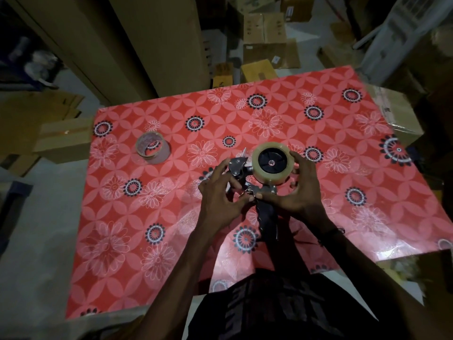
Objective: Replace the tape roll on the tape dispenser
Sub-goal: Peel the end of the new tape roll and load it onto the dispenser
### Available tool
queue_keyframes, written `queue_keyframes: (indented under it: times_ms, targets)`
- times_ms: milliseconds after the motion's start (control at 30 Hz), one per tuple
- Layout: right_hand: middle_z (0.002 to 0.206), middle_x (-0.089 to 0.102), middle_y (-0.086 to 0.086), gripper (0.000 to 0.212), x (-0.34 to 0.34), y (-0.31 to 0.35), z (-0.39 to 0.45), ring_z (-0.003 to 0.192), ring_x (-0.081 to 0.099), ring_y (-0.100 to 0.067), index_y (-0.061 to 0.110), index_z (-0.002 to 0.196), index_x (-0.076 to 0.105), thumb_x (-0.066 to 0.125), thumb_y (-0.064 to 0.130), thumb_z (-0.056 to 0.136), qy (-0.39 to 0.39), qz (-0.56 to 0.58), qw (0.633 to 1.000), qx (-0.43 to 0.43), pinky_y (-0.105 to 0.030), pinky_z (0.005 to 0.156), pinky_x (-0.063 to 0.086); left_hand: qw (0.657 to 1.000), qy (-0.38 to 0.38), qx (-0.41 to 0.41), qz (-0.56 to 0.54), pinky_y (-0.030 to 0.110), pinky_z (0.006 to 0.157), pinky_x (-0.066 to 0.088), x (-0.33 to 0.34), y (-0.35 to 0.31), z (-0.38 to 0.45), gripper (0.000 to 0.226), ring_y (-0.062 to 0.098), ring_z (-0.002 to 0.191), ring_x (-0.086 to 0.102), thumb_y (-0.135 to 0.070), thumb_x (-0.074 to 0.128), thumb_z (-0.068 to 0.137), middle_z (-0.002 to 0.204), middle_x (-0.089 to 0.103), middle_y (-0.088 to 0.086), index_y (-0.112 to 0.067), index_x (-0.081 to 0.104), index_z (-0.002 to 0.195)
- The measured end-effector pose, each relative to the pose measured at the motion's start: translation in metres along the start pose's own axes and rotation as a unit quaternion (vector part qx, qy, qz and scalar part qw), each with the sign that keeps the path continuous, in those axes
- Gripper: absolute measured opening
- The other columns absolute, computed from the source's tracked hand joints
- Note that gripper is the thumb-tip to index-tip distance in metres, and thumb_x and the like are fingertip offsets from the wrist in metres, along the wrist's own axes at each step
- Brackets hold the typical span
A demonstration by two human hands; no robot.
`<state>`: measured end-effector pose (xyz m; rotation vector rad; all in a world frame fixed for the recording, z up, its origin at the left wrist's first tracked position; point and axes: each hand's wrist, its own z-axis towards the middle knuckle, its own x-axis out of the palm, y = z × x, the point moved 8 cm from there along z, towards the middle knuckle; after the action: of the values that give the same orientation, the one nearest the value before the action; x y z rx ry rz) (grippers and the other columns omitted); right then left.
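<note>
Red table, dispenser between hands

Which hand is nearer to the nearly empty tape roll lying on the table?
Left. The left hand is right of the empty roll; the right hand is farther right.

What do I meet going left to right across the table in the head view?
Spent roll → left hand → dispenser's metal front → new tape roll → right hand, cupping that roll.
</note>
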<state>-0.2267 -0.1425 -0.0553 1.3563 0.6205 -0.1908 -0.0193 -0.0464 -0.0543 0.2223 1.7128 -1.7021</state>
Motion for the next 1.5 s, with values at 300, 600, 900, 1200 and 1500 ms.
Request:
queue_keyframes:
  times_ms: [300, 600, 900, 1200, 1500]
  targets:
    - [0.139, 0.045, -0.01, 0.124, 0.009, 0.005, -0.006, 0.125, 0.043, -0.015, 0.018, 0.154, 0.043, 0.094, 0.069, 0.054, -0.055, -0.016, 0.997, 0.052, -0.025, 0.102, 0.041, 0.994, 0.105, 0.021, -0.004, 0.009, 0.096, 0.047, -0.012, -0.005, 0.031, 0.085, 0.005, 0.116, 0.064, -0.024, 0.097, 0.068, 0.144, 0.059, -0.006, -0.023, 0.05, 0.139]
    - [0.129, 0.051, -0.006, 0.093, 0.0, -0.007, 0.022, 0.118, 0.051, -0.021, 0.009, 0.133, 0.053, 0.091, 0.056, 0.062, -0.045, -0.029, 0.997, 0.061, -0.023, 0.09, 0.041, 0.994, 0.106, -0.001, -0.02, -0.006, 0.084, 0.039, -0.013, 0.0, 0.033, 0.096, -0.033, 0.106, 0.05, -0.013, 0.1, 0.064, 0.136, 0.056, -0.011, -0.012, 0.051, 0.147]
    - [0.152, 0.052, -0.004, 0.096, -0.011, -0.022, 0.069, 0.133, 0.056, -0.023, 0.017, 0.155, 0.05, 0.096, 0.034, 0.072, 0.208, -0.071, 0.975, 0.019, -0.051, 0.11, 0.054, 0.992, 0.121, -0.007, 0.017, 0.034, 0.106, 0.052, -0.016, -0.006, 0.043, 0.1, 0.015, 0.127, 0.06, -0.035, 0.094, 0.058, 0.145, 0.06, -0.004, -0.023, 0.051, 0.147]
    - [0.137, 0.052, -0.003, 0.098, -0.001, -0.006, 0.076, 0.124, 0.05, -0.018, 0.025, 0.154, 0.055, 0.102, 0.035, 0.068, 0.194, -0.112, 0.974, 0.027, -0.032, 0.105, 0.043, 0.989, 0.142, -0.006, 0.028, 0.052, 0.111, 0.049, -0.015, -0.012, 0.044, 0.105, 0.02, 0.131, 0.058, -0.047, 0.086, 0.054, 0.148, 0.055, -0.008, -0.031, 0.044, 0.149]
    - [0.136, 0.051, -0.001, 0.108, 0.004, -0.007, 0.084, 0.127, 0.053, -0.02, 0.03, 0.159, 0.051, 0.103, 0.031, 0.064, 0.266, -0.113, 0.957, -0.019, -0.034, 0.111, 0.045, 0.988, 0.154, -0.004, 0.011, 0.05, 0.111, 0.051, -0.014, -0.014, 0.045, 0.105, 0.017, 0.133, 0.055, -0.045, 0.084, 0.052, 0.153, 0.049, -0.006, -0.027, 0.047, 0.149]
